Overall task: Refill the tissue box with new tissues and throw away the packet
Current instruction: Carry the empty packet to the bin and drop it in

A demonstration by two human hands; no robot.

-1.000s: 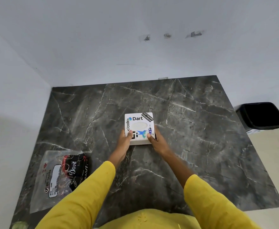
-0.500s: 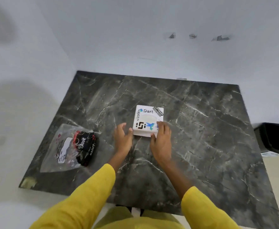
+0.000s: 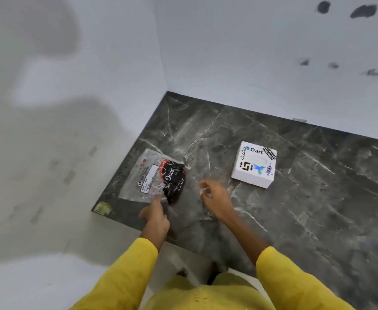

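1. You are reaching for the clear plastic packet with a black Dove wrapper inside [image 3: 159, 177], lying at the near left of the dark marble slab [image 3: 295, 209]; the white square sticker-covered tissue box [image 3: 254, 164] is sitting untouched, far right.
2. Your left hand [image 3: 155, 217] is touching the packet's near edge with a pointing fingertip, not gripping; your right hand [image 3: 214, 198] is hovering loose and empty.
3. Next, I judge, you are needing a two-handed pinch to open it.
4. Motion blur is smearing your right fingers; the packet's contents are unclear, and no bin is showing.
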